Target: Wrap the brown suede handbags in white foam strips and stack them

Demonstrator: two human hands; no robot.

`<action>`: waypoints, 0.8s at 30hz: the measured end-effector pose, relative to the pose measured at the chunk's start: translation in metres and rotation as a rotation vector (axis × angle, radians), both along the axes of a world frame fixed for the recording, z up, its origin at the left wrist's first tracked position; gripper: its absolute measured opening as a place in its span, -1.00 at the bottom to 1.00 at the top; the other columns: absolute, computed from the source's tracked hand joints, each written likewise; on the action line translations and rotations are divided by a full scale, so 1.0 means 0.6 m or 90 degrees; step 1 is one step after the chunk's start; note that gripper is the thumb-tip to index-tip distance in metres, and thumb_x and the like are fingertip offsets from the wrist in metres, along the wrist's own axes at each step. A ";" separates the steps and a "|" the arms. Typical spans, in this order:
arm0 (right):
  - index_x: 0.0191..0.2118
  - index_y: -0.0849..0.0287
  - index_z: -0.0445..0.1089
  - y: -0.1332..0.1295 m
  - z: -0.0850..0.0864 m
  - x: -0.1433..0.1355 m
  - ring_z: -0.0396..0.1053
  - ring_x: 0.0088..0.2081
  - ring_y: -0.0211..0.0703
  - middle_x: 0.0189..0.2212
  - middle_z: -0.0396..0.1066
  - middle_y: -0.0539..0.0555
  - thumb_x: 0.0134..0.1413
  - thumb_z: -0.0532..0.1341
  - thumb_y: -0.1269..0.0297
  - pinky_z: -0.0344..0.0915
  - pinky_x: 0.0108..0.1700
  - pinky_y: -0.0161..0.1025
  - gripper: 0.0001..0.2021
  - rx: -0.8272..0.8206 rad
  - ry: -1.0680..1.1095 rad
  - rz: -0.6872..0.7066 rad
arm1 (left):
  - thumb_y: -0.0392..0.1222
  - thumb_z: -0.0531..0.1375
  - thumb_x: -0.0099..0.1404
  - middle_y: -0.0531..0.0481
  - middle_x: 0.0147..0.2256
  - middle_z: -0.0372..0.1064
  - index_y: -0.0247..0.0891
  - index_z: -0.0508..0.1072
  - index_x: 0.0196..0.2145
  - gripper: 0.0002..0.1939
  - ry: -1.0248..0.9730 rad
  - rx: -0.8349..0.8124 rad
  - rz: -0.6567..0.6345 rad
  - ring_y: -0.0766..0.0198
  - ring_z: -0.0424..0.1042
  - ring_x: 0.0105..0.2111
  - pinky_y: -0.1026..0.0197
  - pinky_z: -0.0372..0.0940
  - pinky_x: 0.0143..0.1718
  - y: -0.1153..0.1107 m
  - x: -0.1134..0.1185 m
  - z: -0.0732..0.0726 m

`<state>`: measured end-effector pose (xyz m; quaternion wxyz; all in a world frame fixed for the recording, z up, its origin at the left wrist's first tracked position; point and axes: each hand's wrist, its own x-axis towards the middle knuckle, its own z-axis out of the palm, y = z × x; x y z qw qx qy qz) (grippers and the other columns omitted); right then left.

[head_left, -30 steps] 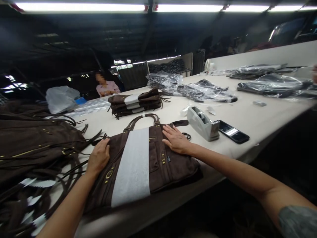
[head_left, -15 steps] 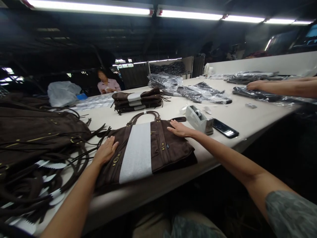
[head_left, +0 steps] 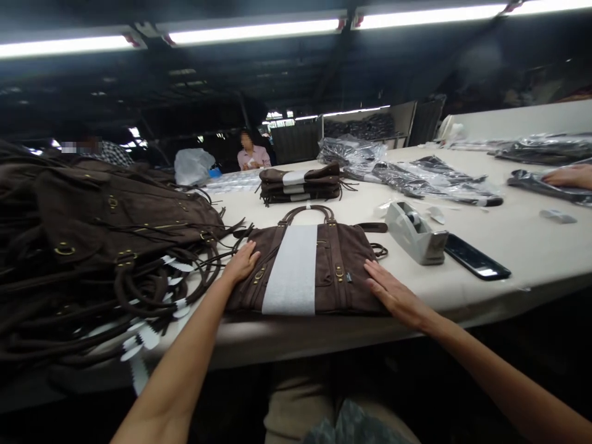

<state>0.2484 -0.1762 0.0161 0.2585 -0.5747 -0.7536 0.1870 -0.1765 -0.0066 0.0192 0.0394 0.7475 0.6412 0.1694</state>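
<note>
A dark brown bag (head_left: pixel 330 271) lies flat at the table's near edge, its looped handles pointing away from me. A wide white paper band (head_left: pixel 291 271) runs across its middle. My left hand (head_left: pixel 243 262) rests on the bag's left side with the fingers extended. On the right side lies my right hand (head_left: pixel 393 293), its fingers stretched out over the edge of the bag. Neither hand is closed on anything.
Brown bags (head_left: pixel 152 209) are heaped at left. Banded bags (head_left: pixel 300 184) are stacked behind. A tape dispenser (head_left: pixel 416 234) and phone (head_left: pixel 476 256) sit at right. Beyond are plastic-wrapped bags (head_left: pixel 430 179), another person's hand (head_left: pixel 571 176) and a seated person (head_left: pixel 254 155).
My right hand has moved from the bag's upper right down to its right edge. The bag now lies straighter along the table edge. The head view has turned left.
</note>
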 end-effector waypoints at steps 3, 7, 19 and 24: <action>0.33 0.24 0.15 0.005 0.027 0.026 -0.02 0.36 0.05 0.34 0.05 0.18 0.26 -0.14 -0.24 -0.06 0.39 0.01 -0.24 -0.042 0.130 -0.045 | -0.07 0.03 0.33 -0.32 0.28 0.12 -0.42 0.27 0.19 -0.45 -0.024 0.004 0.069 0.04 0.13 0.29 0.05 0.06 0.29 -0.027 -0.009 0.015; 0.35 0.32 0.09 0.021 0.047 0.054 0.12 0.30 0.16 0.29 0.14 0.30 0.13 0.06 -0.22 0.11 0.32 0.01 -0.16 -0.085 0.204 -0.116 | 0.00 0.13 0.23 -0.37 0.08 0.38 -0.39 0.41 0.01 -0.51 -0.070 -0.059 0.158 -0.13 0.34 0.13 -0.04 0.25 0.12 -0.053 -0.032 0.038; -0.12 0.24 0.49 0.059 0.085 0.033 0.44 0.04 0.02 -0.03 0.50 0.21 -0.03 0.40 0.04 0.41 -0.09 -0.28 -0.58 -0.503 0.429 0.005 | 0.42 0.35 -0.20 -0.26 -0.28 0.55 -0.33 0.52 -0.34 -0.27 -0.369 -0.405 0.197 -0.15 0.54 -0.23 0.03 0.45 -0.25 -0.125 -0.063 0.103; -0.08 0.26 0.45 0.054 0.085 0.026 0.49 -0.03 0.01 -0.09 0.52 0.23 -0.12 0.45 0.17 0.39 0.02 -0.22 -0.53 -0.564 0.610 0.034 | 0.24 0.40 -0.08 -0.19 -0.09 0.52 -0.27 0.42 0.03 -0.20 -0.609 -0.430 0.088 -0.10 0.50 -0.07 0.02 0.43 -0.03 -0.201 -0.049 0.108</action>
